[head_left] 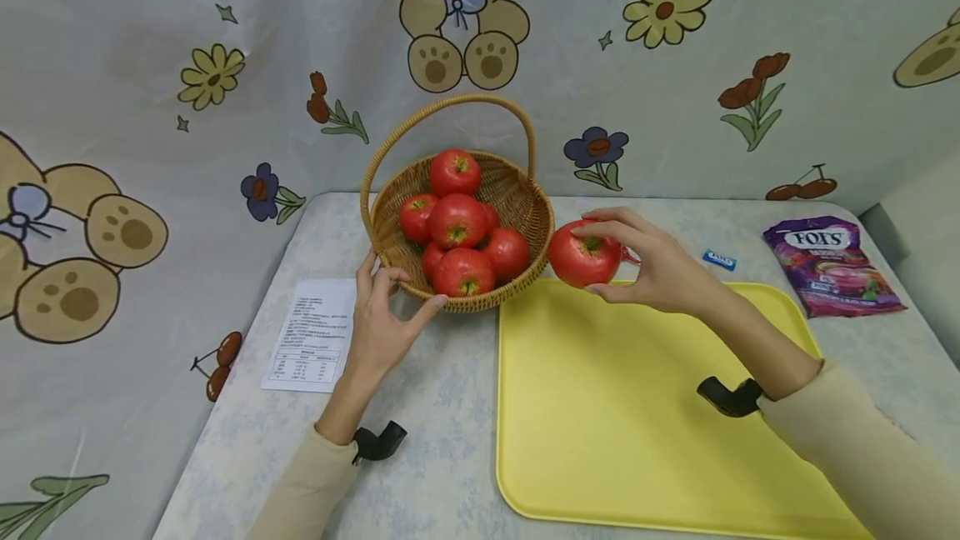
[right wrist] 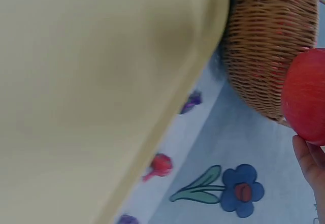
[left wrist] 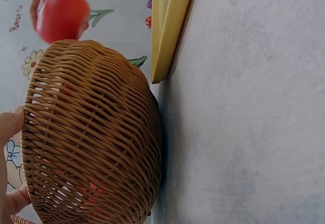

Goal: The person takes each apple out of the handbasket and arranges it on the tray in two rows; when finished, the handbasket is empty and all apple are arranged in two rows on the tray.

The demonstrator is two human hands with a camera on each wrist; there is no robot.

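One tomato (head_left: 584, 257) is gripped by right hand (head_left: 651, 267) fingers at frame centre, above the empty yellow tray (head_left: 637, 407). Six remain in the basket (head_left: 517, 205), steadied by curled left hand (head_left: 381, 319) fingers.

You can't read the small print on the paper sheet (head_left: 311, 333) at left. The yellow tray (head_left: 637, 407) runs off the frame's bottom edge, and basket tomatoes (head_left: 459, 222) partly hide each other.

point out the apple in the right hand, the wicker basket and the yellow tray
apple (head_left: 583, 258), head view, middle of its red skin
wicker basket (head_left: 517, 205), head view, inner woven wall
yellow tray (head_left: 622, 407), head view, bare flat middle
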